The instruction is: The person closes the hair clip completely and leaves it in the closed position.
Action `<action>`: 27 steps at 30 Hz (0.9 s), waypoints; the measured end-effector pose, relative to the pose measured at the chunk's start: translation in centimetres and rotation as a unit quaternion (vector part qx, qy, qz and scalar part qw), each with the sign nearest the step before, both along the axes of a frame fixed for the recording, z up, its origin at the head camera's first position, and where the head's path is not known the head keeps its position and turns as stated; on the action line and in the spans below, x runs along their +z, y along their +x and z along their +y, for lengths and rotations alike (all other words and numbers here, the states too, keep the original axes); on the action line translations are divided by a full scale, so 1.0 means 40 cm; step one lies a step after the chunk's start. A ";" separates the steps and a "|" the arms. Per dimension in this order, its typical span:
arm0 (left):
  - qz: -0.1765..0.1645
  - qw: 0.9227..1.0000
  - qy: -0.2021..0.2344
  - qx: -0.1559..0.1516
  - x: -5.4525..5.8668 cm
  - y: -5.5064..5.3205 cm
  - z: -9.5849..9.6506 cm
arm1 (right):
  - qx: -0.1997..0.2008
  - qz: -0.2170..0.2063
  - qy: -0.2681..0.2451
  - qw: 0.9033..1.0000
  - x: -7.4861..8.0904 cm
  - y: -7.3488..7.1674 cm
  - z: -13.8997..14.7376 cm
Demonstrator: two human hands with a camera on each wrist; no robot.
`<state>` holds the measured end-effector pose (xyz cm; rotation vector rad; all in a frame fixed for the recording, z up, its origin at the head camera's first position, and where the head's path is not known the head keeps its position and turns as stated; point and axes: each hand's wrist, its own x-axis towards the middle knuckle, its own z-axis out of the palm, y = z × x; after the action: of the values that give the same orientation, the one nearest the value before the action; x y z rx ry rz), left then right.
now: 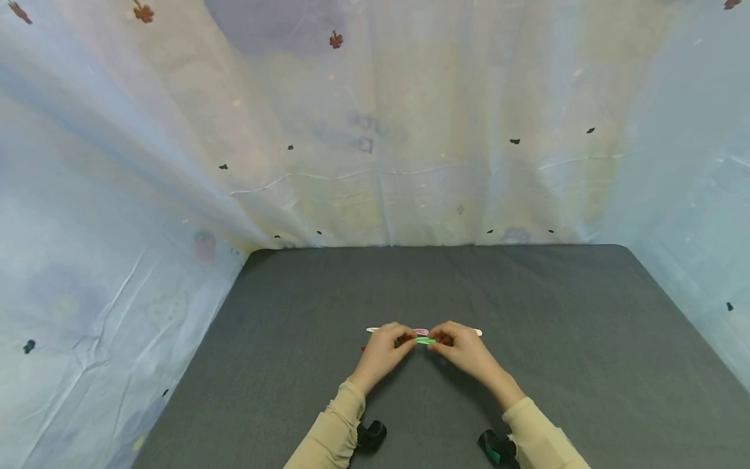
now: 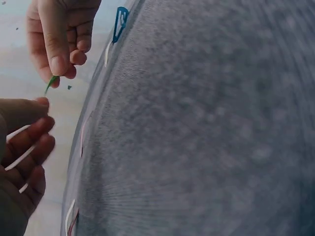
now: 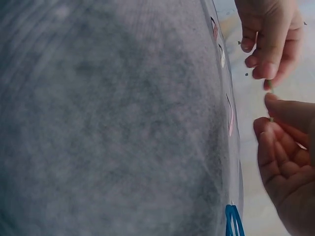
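A green hair clip is held up level between the two hands, above the table. My left hand pinches its left end between thumb and fingertips. The right hand pinches the other end; both wrist views show the clip edge-on, its tips hidden by fingers. Just behind it on the table lies a pink hair clip. White clips show past each hand, and a bit of a red clip peeks out by the left hand. A blue hair clip appears in the wrist views.
Dark grey cloth covers the table. A pale patterned curtain hangs along its back and sides. Black straps or mounts sit at both wrists, below the sleeves.
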<state>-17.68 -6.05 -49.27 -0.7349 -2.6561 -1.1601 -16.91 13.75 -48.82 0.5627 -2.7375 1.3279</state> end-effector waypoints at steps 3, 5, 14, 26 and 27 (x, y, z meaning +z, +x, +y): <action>0.008 0.999 -0.046 0.009 -0.009 -0.003 0.000 | 0.013 -0.011 0.020 1.000 -0.010 -0.004 -0.003; 0.015 0.996 -0.081 0.021 -0.014 -0.004 0.000 | 0.020 -0.008 0.034 0.999 -0.016 -0.007 -0.004; 0.054 0.983 -0.166 0.051 -0.017 -0.006 0.007 | 0.035 0.009 0.064 0.997 -0.029 -0.018 -0.017; 0.044 0.980 -0.185 0.062 -0.025 -0.010 0.009 | 0.023 0.009 0.097 0.995 -0.033 -0.019 -0.027; 0.045 0.980 -0.184 0.062 -0.026 -0.011 0.009 | 0.023 0.007 0.098 0.995 -0.033 -0.020 -0.027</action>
<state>-18.10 -5.68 -50.31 -0.6440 -2.8224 -0.5935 -17.70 12.66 -50.15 0.6489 -2.8787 1.0651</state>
